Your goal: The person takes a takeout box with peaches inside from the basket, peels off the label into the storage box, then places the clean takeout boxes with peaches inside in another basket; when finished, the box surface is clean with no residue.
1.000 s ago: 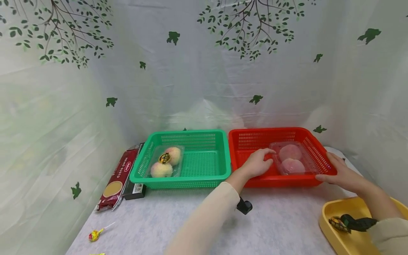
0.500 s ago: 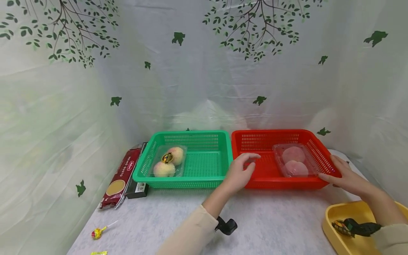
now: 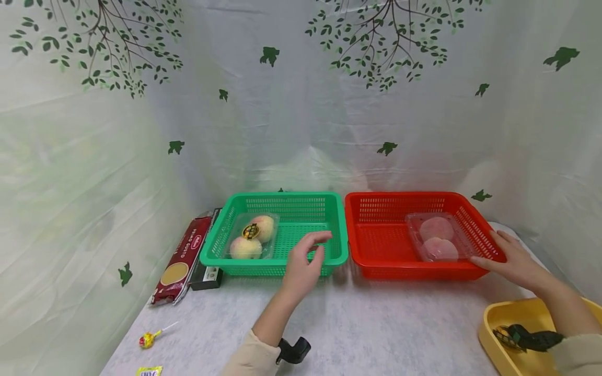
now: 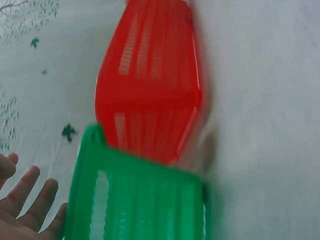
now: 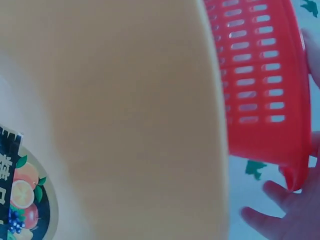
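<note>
Red basket (image 3: 409, 271), partly behind right fingers (image 3: 487, 264)

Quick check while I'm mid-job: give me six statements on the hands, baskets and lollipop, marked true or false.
1. The left hand holds nothing. True.
2. The left hand is over the yellow tray. False: it is by the green basket.
3. The right hand is at the right side of the red basket. True.
4. The red basket stands left of the green basket. False: it stands to the right.
5. The lollipop lies on the table. True.
6. The green basket is empty. False: it holds two peaches.
</note>
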`<state>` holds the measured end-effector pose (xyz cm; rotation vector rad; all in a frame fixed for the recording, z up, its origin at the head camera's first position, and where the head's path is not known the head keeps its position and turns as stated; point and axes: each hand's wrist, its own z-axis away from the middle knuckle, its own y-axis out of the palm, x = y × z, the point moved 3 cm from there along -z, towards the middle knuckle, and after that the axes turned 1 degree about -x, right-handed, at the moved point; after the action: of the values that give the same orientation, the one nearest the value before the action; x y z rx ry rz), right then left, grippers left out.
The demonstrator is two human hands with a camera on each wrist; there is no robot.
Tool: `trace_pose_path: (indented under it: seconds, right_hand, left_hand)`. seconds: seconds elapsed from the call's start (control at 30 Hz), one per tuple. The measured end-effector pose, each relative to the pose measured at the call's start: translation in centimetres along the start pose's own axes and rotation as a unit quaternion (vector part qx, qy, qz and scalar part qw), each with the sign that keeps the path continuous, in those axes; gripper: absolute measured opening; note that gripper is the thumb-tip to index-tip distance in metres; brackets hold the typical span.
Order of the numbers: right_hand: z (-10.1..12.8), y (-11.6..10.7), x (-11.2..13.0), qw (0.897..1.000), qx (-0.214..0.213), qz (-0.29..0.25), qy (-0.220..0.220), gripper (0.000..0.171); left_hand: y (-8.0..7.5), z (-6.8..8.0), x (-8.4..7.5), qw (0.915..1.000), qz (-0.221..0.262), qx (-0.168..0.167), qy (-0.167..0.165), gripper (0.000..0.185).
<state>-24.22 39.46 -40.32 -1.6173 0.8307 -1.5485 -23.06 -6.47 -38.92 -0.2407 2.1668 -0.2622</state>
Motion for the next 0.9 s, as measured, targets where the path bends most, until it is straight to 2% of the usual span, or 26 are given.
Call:
trace_pose_path:
  seconds: [0.1,0.2,0.47,0.63,0.77,0.9]
  right_hand:
    - [-0.1,-0.2,0.7,0.999,-0.03,0.02,-0.022,0.101]
    - [-0.3,-0.2,2.1,0.997,-0.057,0.023,-0.039,0.096]
    - [-0.7,0.7,7.8,0.994,-0.085,0.002,-0.063,0.09]
    - [-1.1,1.7,12.0,0.99,-0.082,-0.049,-0.106,0.083]
    - [-1.9,3.1,15.2,0.984,-0.074,-0.078,-0.14,0.078]
    - [-3.0,4.8,18.1,0.981,-0.061,-0.097,-0.156,0.075]
  left_hand:
    - [-2.3,0.5,0.8,0.9992,-0.019,-0.034,0.002,0.032]
    - [-4.5,0.9,1.8,0.9966,-0.034,-0.074,-0.011,0.032]
    - [-9.5,1.5,3.4,0.9839,-0.068,-0.158,-0.049,0.029]
    - [-12.6,1.5,4.2,0.9669,-0.1,-0.221,-0.079,0.027]
    - [-14.9,1.8,5.4,0.9467,-0.12,-0.281,-0.1,0.027]
    - [-16.5,2.2,6.6,0.9341,-0.132,-0.311,-0.115,0.027]
